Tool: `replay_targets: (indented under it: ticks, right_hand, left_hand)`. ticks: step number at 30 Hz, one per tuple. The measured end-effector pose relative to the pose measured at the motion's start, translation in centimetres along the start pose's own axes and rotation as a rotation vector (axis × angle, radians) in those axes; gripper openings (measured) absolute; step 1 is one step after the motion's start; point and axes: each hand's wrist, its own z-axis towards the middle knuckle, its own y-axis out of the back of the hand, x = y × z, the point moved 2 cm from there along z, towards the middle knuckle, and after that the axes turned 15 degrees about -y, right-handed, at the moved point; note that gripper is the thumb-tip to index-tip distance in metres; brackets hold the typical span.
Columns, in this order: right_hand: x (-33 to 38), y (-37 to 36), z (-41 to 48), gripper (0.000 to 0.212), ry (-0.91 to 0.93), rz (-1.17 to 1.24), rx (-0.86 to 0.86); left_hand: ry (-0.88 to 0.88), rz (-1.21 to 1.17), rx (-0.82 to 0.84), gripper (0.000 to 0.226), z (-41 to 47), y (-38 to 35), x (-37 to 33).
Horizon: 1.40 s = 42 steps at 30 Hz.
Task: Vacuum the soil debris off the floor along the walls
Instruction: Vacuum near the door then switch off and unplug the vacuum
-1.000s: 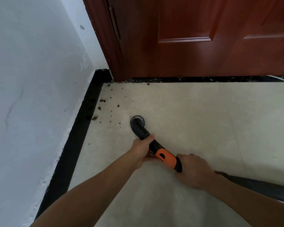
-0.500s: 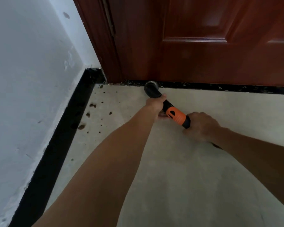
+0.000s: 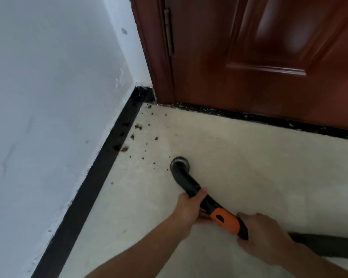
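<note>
A black vacuum nozzle (image 3: 179,163) with a round mouth rests on the beige tiled floor (image 3: 249,167). Its tube runs back to an orange collar (image 3: 226,219). My left hand (image 3: 189,207) grips the black tube just ahead of the collar. My right hand (image 3: 263,237) holds the tube behind the collar, where the black hose (image 3: 329,247) leads off to the right. Brown soil crumbs (image 3: 138,127) lie scattered near the corner, left of and beyond the nozzle, along the black skirting (image 3: 100,177).
A white wall (image 3: 48,117) runs along the left above the skirting. A dark red wooden door (image 3: 259,57) with its frame and hinge closes the far side, with a black speckled threshold (image 3: 249,117) under it.
The nozzle has pulled back from the door threshold to the open floor nearer me. Both hands came back with it, still holding the tube.
</note>
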Motion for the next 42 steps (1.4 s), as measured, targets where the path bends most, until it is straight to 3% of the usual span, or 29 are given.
replay_targets:
  ticks: [5, 9, 12, 19, 22, 31, 34, 38, 42]
  right_hand:
    - [2.6, -0.5, 0.1, 0.026, 0.126, -0.043, 0.010]
    - [2.4, 1.4, 3.6, 0.017, 0.045, 0.035, -0.113]
    - [1.9, 2.4, 4.7, 0.021, -0.017, 0.139, -0.103]
    - [0.7, 0.6, -0.4, 0.027, 0.082, 0.049, 0.017]
    - [1.6, 0.1, -1.3, 0.030, 0.143, 0.010, 0.091]
    - [3.6, 0.4, 3.2, 0.023, 0.133, 0.076, -0.029]
    - [2.1, -0.6, 2.4, 0.025, 0.108, -0.013, -0.038]
    - [-1.9, -1.9, 0.0, 0.035, 0.109, -0.082, 0.086]
    - [-6.5, -2.2, -2.6, 0.036, 0.184, -0.136, 0.018]
  left_hand:
    - [-0.006, -0.045, -0.098, 0.041, -2.6, 2.8, 0.4]
    - [-0.079, 0.052, -0.133, 0.053, 2.3, 1.0, -2.6]
    - [-0.107, 0.106, -0.190, 0.054, 4.6, -1.4, -4.0]
    - [0.088, 0.263, -0.118, 0.054, -2.4, -0.2, -1.7]
    - [0.111, 0.225, -0.150, 0.054, -5.0, 1.3, -1.1]
    - [-0.013, 0.134, -0.243, 0.053, -0.3, 2.3, -3.3]
    - [0.041, 0.121, -0.213, 0.052, -1.0, 1.2, -1.9]
    - [0.136, 0.056, -0.119, 0.050, -3.4, -1.1, 1.3]
    - [0.207, -0.063, -0.083, 0.039, -5.9, -4.1, 4.3]
